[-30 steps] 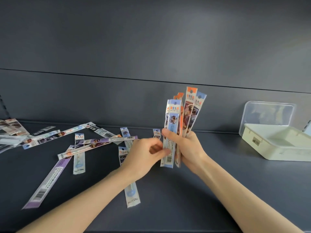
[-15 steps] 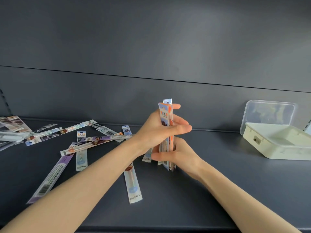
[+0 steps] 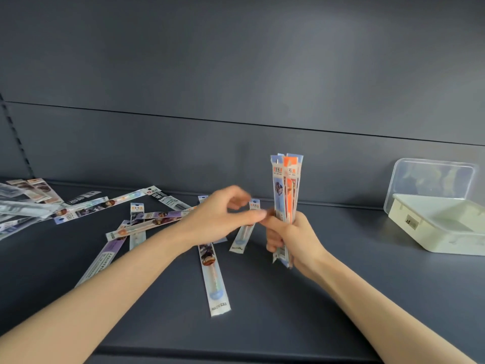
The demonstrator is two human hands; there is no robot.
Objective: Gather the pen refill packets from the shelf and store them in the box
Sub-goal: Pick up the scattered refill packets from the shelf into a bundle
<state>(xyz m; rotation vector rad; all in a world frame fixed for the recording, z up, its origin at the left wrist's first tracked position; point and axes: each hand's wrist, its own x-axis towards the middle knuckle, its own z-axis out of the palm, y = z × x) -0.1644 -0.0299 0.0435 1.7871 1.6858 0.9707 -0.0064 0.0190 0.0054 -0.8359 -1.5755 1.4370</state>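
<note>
My right hand [image 3: 294, 237] grips an upright bundle of pen refill packets [image 3: 286, 190], blue and orange tops squared together, its lower end near the shelf. Just left of the bundle hovers my left hand [image 3: 223, 216], blurred, fingers loosely apart and holding nothing. Under and beyond it lie loose packets: a long one [image 3: 214, 279] pointing toward me, a short one [image 3: 245, 232] beside the bundle, and several more scattered to the left [image 3: 147, 219]. The cream box [image 3: 433, 232] stands at the right with its clear lid [image 3: 430, 179] raised against the back wall.
The dark grey shelf [image 3: 315, 311] has a back panel close behind and a front edge near the bottom of the view. More packets pile at the far left edge [image 3: 23, 203]. Bare shelf lies between the bundle and the box.
My left hand has come off the top of the bundle and dropped to its left side. The bundle now stands taller and squared in my right hand.
</note>
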